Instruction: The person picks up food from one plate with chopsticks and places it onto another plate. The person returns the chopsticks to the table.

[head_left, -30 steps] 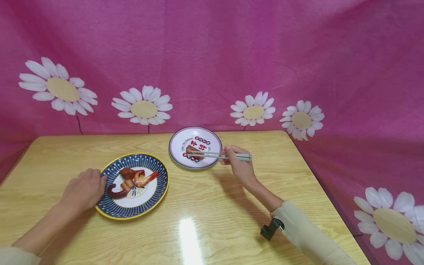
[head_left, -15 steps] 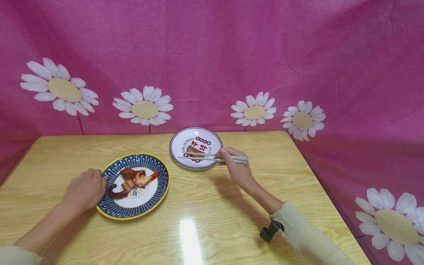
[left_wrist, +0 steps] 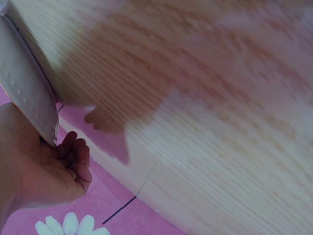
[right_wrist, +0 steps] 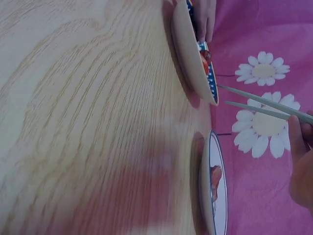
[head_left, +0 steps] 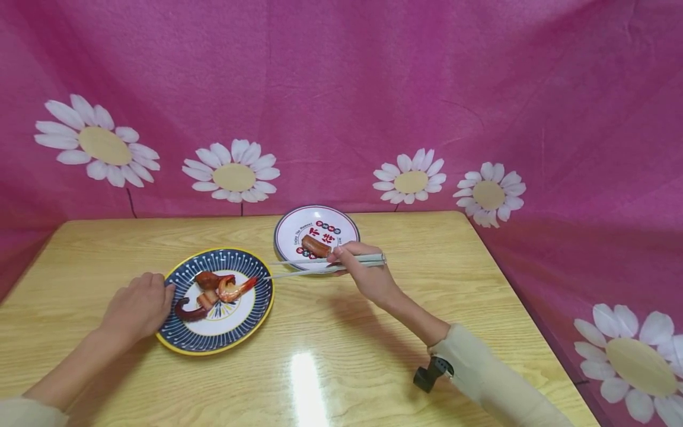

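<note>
My left hand [head_left: 136, 305] grips the left rim of a blue-and-white plate with a yellow edge [head_left: 255, 314]. Its fingers curl at the plate's edge in the left wrist view. On that plate lie a shrimp [head_left: 230, 290], a dark curled tentacle [head_left: 188, 311], a brown rounded piece [head_left: 205, 279] and a small striped piece [head_left: 205, 298]. My right hand [head_left: 368, 276] holds a pair of pale chopsticks [head_left: 306, 265]. Their tips stand apart with nothing between them, close to the plate's right rim and the shrimp's tail. Behind the chopsticks, a sausage [head_left: 316, 246] lies on a smaller white plate [head_left: 288, 228].
Both plates stand on a light wooden table [head_left: 416, 237]. A pink cloth with white flowers [head_left: 331, 118] hangs right behind the table's back edge and down its right side. A black device [head_left: 431, 375] is strapped at my right sleeve.
My right hand has moved the chopsticks off the sausage and leftward, toward the blue plate. The sausage stays on the white plate. My left hand has kept its place on the rim.
</note>
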Demonstrator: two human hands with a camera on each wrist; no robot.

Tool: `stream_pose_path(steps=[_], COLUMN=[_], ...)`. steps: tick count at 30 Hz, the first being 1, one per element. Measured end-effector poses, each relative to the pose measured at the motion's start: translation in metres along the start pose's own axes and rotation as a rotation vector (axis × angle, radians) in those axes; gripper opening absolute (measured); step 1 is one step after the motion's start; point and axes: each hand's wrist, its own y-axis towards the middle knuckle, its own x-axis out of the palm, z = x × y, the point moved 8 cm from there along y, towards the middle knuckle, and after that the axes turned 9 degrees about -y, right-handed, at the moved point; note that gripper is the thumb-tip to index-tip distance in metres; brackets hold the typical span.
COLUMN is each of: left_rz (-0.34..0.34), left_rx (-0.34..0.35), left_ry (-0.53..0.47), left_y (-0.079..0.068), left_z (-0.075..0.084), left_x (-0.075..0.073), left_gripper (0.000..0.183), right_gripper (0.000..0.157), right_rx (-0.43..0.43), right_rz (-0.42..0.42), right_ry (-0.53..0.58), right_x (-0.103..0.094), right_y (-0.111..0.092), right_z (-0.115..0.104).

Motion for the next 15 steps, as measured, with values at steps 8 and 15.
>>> stream_pose_path(steps=[8, 15], left_rz=[0.007, 0.019], left_rx=[-0.004, -0.005], left_ry=[-0.005, 0.003], left_y=[-0.001, 0.000], left_z=[-0.001, 0.000], left_x=[0.001, 0.000], left_gripper=[0.029, 0.029], right_gripper=[0.023, 0.020], right_rx=[0.003, 0.006], right_rz=[-0.054, -0.091], right_ry=[0.005, -0.001], right_x=[0.015, 0.028], right_y=[0.004, 0.006], right_z=[-0.008, -0.010])
